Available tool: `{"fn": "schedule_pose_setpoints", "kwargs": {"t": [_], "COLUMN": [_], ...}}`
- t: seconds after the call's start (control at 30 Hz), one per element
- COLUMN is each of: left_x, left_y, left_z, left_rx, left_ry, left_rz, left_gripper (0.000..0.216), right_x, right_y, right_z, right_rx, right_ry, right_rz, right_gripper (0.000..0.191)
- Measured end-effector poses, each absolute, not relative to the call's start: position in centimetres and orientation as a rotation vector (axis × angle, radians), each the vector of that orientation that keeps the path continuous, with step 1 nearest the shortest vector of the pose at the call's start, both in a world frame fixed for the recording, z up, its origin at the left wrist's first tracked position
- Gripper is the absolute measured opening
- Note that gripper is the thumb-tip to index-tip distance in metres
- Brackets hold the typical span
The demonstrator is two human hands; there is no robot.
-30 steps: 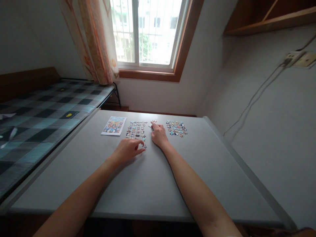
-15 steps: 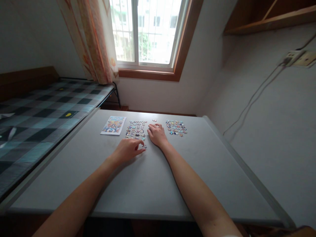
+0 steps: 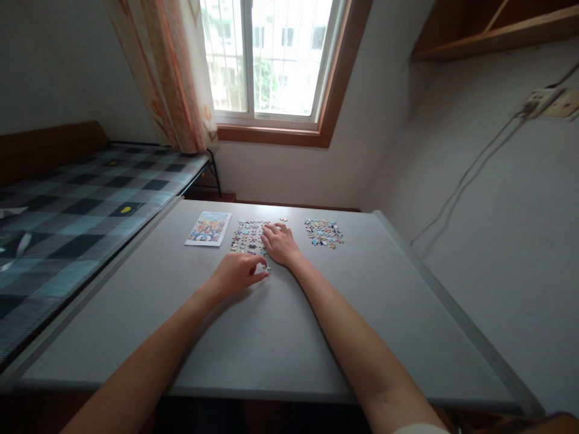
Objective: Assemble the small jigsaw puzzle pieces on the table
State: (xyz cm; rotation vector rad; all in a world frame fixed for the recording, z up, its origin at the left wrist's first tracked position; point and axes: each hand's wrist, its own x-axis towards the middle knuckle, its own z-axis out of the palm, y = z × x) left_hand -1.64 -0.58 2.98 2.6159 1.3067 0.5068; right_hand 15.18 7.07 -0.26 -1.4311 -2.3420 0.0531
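Note:
My left hand (image 3: 236, 272) rests on the grey table (image 3: 271, 325) with fingers curled in a pinch at the near edge of a partly laid-out jigsaw puzzle (image 3: 248, 236). What the pinch holds is too small to make out. My right hand (image 3: 279, 243) lies over the puzzle's right side, fingers stretched toward its top edge and touching the pieces. A heap of loose puzzle pieces (image 3: 322, 232) lies to the right of that hand. A small colourful reference picture (image 3: 208, 228) lies to the left of the puzzle.
One stray puzzle piece (image 3: 283, 220) sits just beyond my right hand. A bed with a checked cover (image 3: 81, 205) adjoins the table's left side. A window with a curtain (image 3: 176, 72) is behind. A wall with a socket and cable (image 3: 543, 102) runs along the right.
My right hand has slid left from the gap between the puzzle and the loose heap onto the puzzle's right side. My left hand has stayed in place.

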Motion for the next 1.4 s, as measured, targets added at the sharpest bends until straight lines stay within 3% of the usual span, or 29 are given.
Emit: {"fn": "schedule_pose_setpoints", "kwargs": {"t": [1.4], "left_x": [-1.6], "left_y": [-0.7], "left_z": [3.2], "left_rx": [2.658], "left_ry": [1.216], "left_rz": [0.480], "left_gripper": [0.027], "right_x": [13.4], "right_y": [6.8], "right_z": [1.0], "right_rx": [-1.073], "right_ry": [-2.546], "right_rz": [0.147], "right_gripper": [0.049]}}
